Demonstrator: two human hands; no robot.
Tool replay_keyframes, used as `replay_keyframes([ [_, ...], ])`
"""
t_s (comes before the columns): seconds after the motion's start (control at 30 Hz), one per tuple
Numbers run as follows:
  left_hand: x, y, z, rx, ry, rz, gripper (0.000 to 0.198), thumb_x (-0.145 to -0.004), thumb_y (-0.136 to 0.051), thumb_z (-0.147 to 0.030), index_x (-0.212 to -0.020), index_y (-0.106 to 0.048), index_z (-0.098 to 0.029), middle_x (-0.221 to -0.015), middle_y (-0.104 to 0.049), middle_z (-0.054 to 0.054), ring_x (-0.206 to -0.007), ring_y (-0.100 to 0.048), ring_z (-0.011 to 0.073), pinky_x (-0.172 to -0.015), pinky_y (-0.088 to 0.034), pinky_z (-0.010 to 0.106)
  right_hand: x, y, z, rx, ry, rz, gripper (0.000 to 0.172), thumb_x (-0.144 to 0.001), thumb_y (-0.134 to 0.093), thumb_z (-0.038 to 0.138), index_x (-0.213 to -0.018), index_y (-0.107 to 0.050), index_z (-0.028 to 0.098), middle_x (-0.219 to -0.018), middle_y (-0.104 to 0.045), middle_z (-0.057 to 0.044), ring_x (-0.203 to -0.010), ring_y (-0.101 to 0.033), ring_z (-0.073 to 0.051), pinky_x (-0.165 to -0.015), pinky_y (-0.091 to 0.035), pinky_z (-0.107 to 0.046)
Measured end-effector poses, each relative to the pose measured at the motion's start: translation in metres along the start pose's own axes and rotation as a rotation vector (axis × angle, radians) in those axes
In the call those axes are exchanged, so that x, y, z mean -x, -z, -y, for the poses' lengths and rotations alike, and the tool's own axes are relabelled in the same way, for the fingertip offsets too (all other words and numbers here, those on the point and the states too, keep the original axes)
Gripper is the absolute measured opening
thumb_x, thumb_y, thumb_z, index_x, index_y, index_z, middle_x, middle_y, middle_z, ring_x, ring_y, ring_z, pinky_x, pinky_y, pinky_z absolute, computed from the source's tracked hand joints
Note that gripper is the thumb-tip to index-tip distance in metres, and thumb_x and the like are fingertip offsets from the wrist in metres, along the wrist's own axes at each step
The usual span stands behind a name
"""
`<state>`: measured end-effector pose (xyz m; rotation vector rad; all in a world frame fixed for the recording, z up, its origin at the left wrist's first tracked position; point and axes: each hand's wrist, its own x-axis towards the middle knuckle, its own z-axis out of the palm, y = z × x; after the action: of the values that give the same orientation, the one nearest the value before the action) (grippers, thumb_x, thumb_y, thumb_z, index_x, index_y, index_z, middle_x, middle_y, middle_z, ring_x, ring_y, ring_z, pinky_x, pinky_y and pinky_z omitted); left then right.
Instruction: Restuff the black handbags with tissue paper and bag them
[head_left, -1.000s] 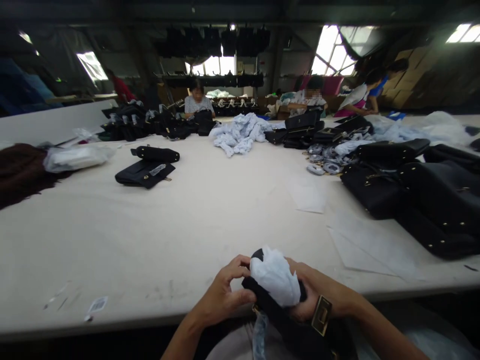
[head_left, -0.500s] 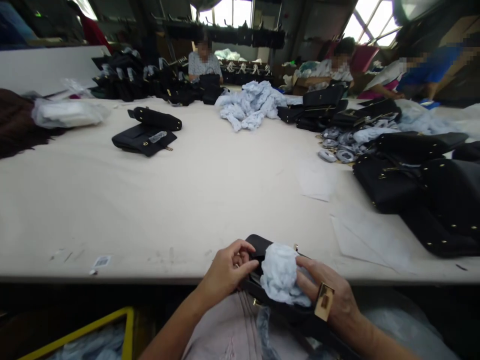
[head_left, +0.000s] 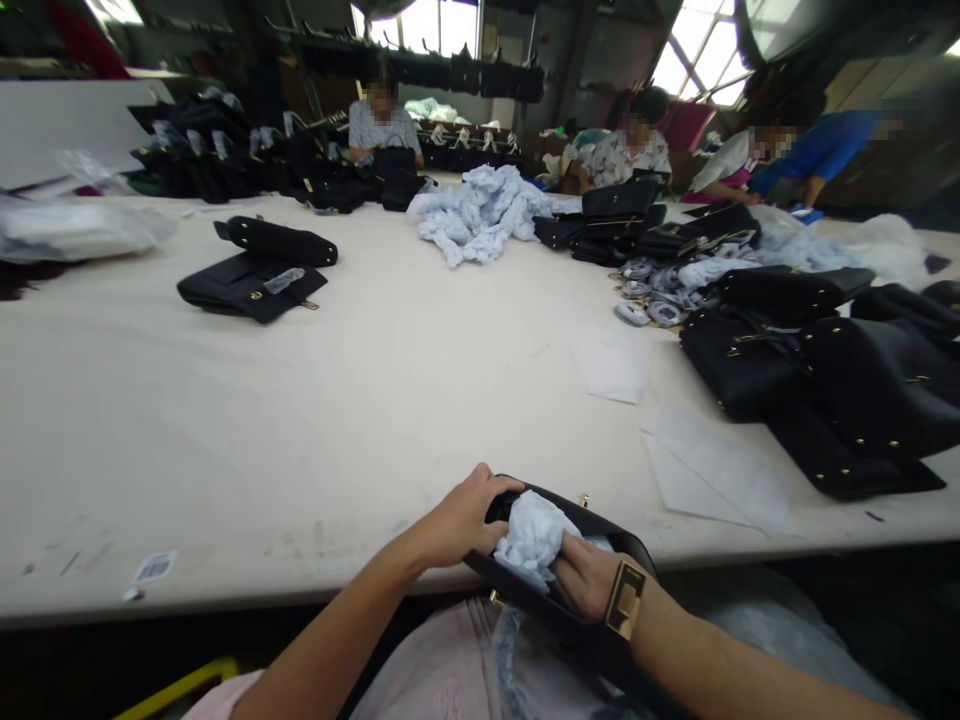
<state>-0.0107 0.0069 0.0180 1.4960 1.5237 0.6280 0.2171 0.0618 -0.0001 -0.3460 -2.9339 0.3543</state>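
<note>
A black handbag [head_left: 536, 603] leans at the table's front edge against my body, its mouth open upward. Crumpled pale blue tissue paper [head_left: 531, 538] fills part of the opening and bulges above the rim. My left hand [head_left: 471, 515] grips the bag's left end, fingers over the far rim and thumb inside near the paper. My right hand [head_left: 589, 578] is partly inside the mouth, its fingers closed against the paper; the fingertips are hidden. A wrapped strap [head_left: 508, 660] hangs from the bag's near side.
Black bags [head_left: 750, 365] are piled at the right beside wrapped straps [head_left: 664, 290]. White sheets [head_left: 705, 470] lie nearer. Another bag [head_left: 255, 285] rests at the left, and a heap of blue paper [head_left: 480, 215] farther back. Several co-workers sit or stand across the table.
My right hand has gone deeper into the bag, and the paper sits lower in it. My left hand has shifted onto the bag's left rim. The view has turned slightly right.
</note>
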Motion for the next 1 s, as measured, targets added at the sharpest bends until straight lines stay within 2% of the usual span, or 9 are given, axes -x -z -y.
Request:
replay_keyframes([
  [0.1, -0.001, 0.002, 0.002, 0.089, 0.028, -0.015, 0.055, -0.074, -0.058, -0.019, -0.129, -0.055, -0.025, -0.101, -0.05, 0.004, -0.09, -0.052, 0.0182, -0.085, -0.045, 0.03, -0.008, 0.026, -0.001, -0.151, -0.021, 0.112, 0.032, -0.096, -0.037, 0.016, -0.119, -0.06, 0.02, -0.099, -0.067, -0.007, -0.083, -0.064, -0.016, -0.074, -0.054, -0.023],
  [0.2, -0.004, 0.001, 0.002, 0.147, 0.073, -0.049, 0.052, -0.073, -0.061, -0.023, -0.125, -0.06, -0.024, -0.098, -0.053, 0.004, -0.089, -0.052, 0.0179, -0.085, -0.044, 0.03, -0.007, 0.042, 0.0, -0.201, -0.011, 0.146, 0.03, -0.096, -0.043, 0.022, -0.121, -0.059, 0.022, -0.105, -0.065, -0.006, -0.089, -0.063, -0.016, -0.079, -0.052, -0.025],
  [0.3, -0.01, -0.003, 0.002, 0.133, 0.142, -0.103, 0.044, -0.073, -0.061, -0.027, -0.116, -0.066, -0.023, -0.091, -0.055, 0.003, -0.083, -0.053, 0.0167, -0.076, -0.045, 0.028, 0.0, 0.031, 0.0, -0.191, -0.017, 0.077, 0.03, -0.095, -0.046, 0.026, -0.121, -0.06, 0.021, -0.099, -0.066, -0.006, -0.084, -0.063, -0.018, -0.074, -0.052, -0.026],
  [0.43, -0.02, -0.008, -0.005, -0.051, 0.159, -0.216, 0.037, -0.069, -0.061, -0.022, -0.104, -0.071, -0.023, -0.079, -0.058, 0.001, -0.07, -0.053, 0.0152, -0.066, -0.042, 0.027, 0.009, 0.003, -0.001, -0.107, -0.064, -0.008, 0.03, -0.093, -0.045, 0.024, -0.117, -0.064, 0.021, -0.092, -0.067, -0.007, -0.08, -0.065, -0.019, -0.069, -0.053, -0.027],
  [0.53, -0.025, -0.008, -0.015, -0.172, 0.11, -0.309, 0.025, -0.071, -0.057, -0.018, -0.09, -0.073, -0.022, -0.07, -0.062, 0.0, -0.065, -0.055, 0.0146, -0.066, -0.041, 0.027, 0.009, -0.005, -0.006, -0.053, -0.012, -0.06, 0.036, -0.09, -0.041, 0.015, -0.119, -0.063, 0.017, -0.104, -0.067, -0.012, -0.091, -0.064, -0.021, -0.076, -0.054, -0.027],
  [0.6, -0.028, -0.007, -0.021, -0.214, 0.061, -0.336, 0.022, -0.075, -0.054, -0.015, -0.084, -0.073, -0.02, -0.073, -0.067, 0.001, -0.069, -0.058, 0.0151, -0.069, -0.042, 0.027, 0.006, -0.006, -0.011, -0.062, -0.003, -0.056, 0.039, -0.087, -0.042, 0.011, -0.121, -0.061, 0.015, -0.115, -0.064, -0.014, -0.103, -0.061, -0.022, -0.085, -0.054, -0.029],
  [0.73, -0.029, -0.006, -0.027, -0.325, -0.017, -0.3, 0.023, -0.081, -0.05, -0.013, -0.076, -0.072, -0.017, -0.079, -0.069, 0.006, -0.074, -0.061, 0.0162, -0.07, -0.042, 0.026, -0.002, -0.005, -0.015, -0.073, -0.086, 0.039, 0.037, -0.085, -0.046, 0.014, -0.12, -0.06, 0.014, -0.107, -0.064, -0.013, -0.099, -0.062, -0.023, -0.086, -0.055, -0.034],
  [0.87, -0.026, -0.009, -0.03, -0.433, -0.014, -0.272, 0.023, -0.083, -0.049, -0.015, -0.074, -0.069, -0.018, -0.076, -0.067, 0.005, -0.072, -0.061, 0.0157, -0.067, -0.041, 0.025, -0.018, 0.003, -0.01, 0.144, -0.241, 0.235, 0.033, -0.087, -0.043, 0.006, -0.111, -0.064, 0.011, -0.103, -0.065, -0.018, -0.093, -0.064, -0.027, -0.072, -0.057, -0.036],
  [1.0, -0.029, -0.011, -0.033, -0.512, 0.023, -0.272, 0.023, -0.084, -0.048, -0.019, -0.071, -0.067, -0.018, -0.076, -0.067, 0.005, -0.074, -0.062, 0.017, -0.069, -0.041, 0.026, -0.043, 0.012, -0.014, 0.167, -0.335, 0.382, 0.031, -0.088, -0.039, 0.002, -0.1, -0.067, 0.006, -0.093, -0.066, -0.021, -0.079, -0.067, -0.027, -0.065, -0.056, -0.035],
])
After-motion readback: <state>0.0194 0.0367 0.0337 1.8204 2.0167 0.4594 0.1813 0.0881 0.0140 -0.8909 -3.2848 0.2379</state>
